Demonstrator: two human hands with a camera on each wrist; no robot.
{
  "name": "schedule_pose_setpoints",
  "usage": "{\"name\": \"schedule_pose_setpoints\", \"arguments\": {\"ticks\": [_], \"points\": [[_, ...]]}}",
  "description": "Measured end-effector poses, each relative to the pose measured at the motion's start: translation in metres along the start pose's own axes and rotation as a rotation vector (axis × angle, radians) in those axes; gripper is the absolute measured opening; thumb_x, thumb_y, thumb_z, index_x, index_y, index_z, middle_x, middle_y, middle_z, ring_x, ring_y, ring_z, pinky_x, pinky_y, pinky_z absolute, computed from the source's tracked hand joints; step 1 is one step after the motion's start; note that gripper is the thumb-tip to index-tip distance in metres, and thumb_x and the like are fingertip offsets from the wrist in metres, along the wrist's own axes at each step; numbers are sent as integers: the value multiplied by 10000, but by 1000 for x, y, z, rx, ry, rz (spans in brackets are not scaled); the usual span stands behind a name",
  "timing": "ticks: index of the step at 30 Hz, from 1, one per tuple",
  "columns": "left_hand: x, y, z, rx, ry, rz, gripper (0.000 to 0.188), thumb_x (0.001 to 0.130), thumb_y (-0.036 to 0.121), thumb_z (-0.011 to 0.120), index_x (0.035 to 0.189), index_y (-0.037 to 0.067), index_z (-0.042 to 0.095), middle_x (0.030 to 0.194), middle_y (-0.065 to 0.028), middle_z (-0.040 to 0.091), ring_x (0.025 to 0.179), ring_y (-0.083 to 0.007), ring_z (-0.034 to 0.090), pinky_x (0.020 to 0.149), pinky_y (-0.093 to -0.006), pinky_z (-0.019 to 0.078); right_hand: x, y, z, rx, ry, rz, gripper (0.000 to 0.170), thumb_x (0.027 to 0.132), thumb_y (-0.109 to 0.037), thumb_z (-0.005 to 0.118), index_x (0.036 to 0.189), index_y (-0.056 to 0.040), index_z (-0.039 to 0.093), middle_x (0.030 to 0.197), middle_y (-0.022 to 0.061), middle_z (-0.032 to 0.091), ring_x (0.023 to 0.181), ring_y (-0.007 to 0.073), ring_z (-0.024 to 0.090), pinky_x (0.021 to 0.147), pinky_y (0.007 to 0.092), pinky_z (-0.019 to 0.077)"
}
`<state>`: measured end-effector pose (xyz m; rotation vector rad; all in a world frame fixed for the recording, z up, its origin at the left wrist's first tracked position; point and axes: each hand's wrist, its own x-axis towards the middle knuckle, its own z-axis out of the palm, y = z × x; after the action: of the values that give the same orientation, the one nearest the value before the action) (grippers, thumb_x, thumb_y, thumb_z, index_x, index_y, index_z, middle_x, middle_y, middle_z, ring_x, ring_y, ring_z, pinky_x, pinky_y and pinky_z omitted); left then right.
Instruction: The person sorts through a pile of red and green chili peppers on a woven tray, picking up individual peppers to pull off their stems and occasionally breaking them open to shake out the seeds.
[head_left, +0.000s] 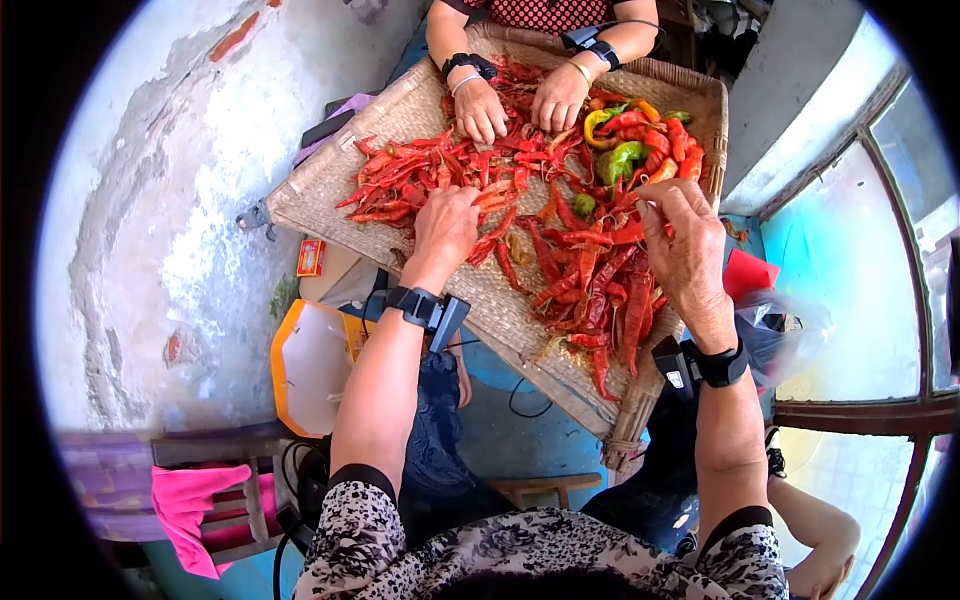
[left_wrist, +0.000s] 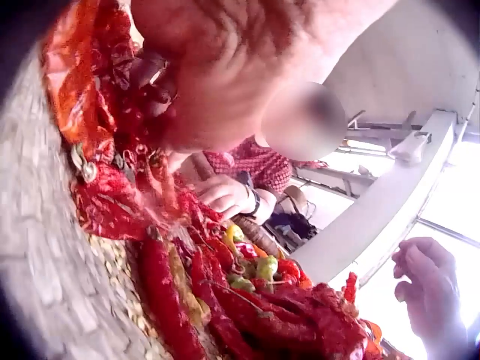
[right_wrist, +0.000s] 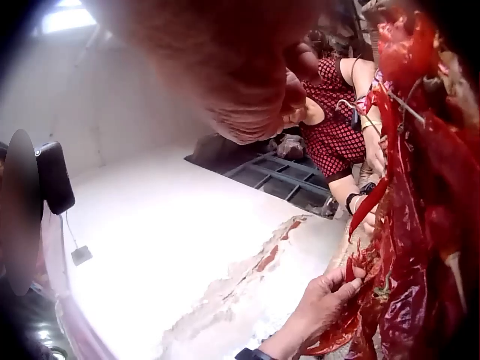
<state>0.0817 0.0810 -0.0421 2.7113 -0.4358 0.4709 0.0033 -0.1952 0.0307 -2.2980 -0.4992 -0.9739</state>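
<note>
Red dried chili peppers [head_left: 600,280] lie heaped on a large woven tray [head_left: 330,205]. My left hand [head_left: 445,232] is low over the left heap. In the right wrist view, the thumb and finger of that left hand [right_wrist: 322,309] pinch a red chili pepper [right_wrist: 350,268]. Above the right part of the heap is my right hand [head_left: 688,245], fingers loosely bent. The left wrist view shows this right hand [left_wrist: 431,289] with a gap between thumb and fingertips and no pepper visible there. Green and yellow peppers [head_left: 625,158] sit among red ones near its fingertips.
Across the tray, another person's hands [head_left: 480,110] work in the peppers. A matchbox [head_left: 311,257] and an orange-rimmed container [head_left: 290,365] are at left below the tray. A plastic bag [head_left: 785,330] is at right. Pink cloth [head_left: 195,500] hangs at lower left.
</note>
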Motion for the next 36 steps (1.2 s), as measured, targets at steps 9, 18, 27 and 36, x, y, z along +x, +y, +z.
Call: {"name": "schedule_pose_setpoints", "arguments": {"ticks": [9,18,27,36], "points": [[-2,30,-24,-628,138,-40,217,929,125,595,1113,15,629,916,-78,681,766,-123,612,701,-259,496,-3,-18,15,133,-98,-83,128,789,0,666,912,-23,638,851,132,603,805,315,623,698,379,521],[-21,58,-55,-1522,-193,-180,265,979,215,544,1173,40,588,985,-44,657,732,-51,541,635,-192,444,-9,-34,27,300,-272,-45,368,803,-63,683,1156,-29,583,1013,182,596,936,375,599,784,412,513],[-23,72,-54,-1671,-274,-186,394,963,209,572,1307,42,478,1030,-58,634,754,-66,525,644,-193,428,-9,-32,18,646,-360,349,324,870,-8,616,1186,-11,546,789,43,621,721,103,588,654,260,482],[-22,64,-55,-1712,-252,-187,296,943,166,593,1206,35,555,1004,-42,622,765,-74,519,638,-200,409,-8,-4,-9,313,-434,330,272,866,-56,623,1131,-22,571,766,106,582,716,227,604,649,323,485]]}}
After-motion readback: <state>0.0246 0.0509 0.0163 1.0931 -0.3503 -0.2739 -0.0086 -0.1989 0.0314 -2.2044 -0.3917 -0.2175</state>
